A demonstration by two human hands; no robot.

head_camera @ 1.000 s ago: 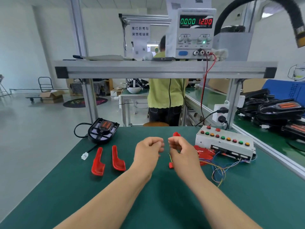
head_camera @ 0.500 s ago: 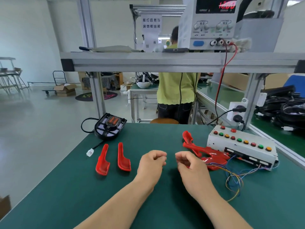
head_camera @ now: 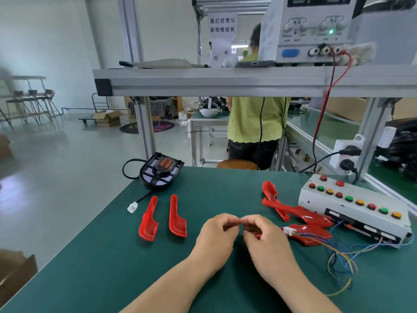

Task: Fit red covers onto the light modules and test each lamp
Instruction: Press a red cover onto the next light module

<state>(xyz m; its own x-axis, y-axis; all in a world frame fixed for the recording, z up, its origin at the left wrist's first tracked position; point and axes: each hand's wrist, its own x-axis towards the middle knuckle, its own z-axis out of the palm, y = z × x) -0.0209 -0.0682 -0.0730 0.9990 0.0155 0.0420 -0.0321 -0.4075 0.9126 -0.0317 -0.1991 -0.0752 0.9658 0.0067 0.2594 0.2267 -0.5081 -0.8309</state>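
Progress is judged to be early: no cover is seen fitted, and no lamp on the bench is plainly lit. Two glossy red plastic covers (head_camera: 149,220), long, curved and scoop-ended, are laid side by side on the matte dark-green bench mat (head_camera: 90,256), left of the hands and apart from them. A black ribbed plastic light module (head_camera: 161,171), with an orange-red lens set in it, is parked at the far left edge, uncovered. Its black cable is trailed forward to a small white plug (head_camera: 132,207) that is connected to nothing.

Over on the right, a heap of further red translucent covers (head_camera: 295,211) is piled, overlapping, just beside a white metal test box (head_camera: 354,206) studded with round red, green and amber push-buttons. A white connector (head_camera: 288,230) on thin multicoloured wires is lying across the nearest piece of that heap; whether it is plugged into a lamp cannot be told.

And centre stage: the left hand (head_camera: 216,236) and right hand (head_camera: 264,242) are held together above the mat, fingers curled, fingertips met. Something tiny may be pinched between them, but that cannot be made out. So fitting and testing are both reckoned to be left, for the module and for every loose cover in view.
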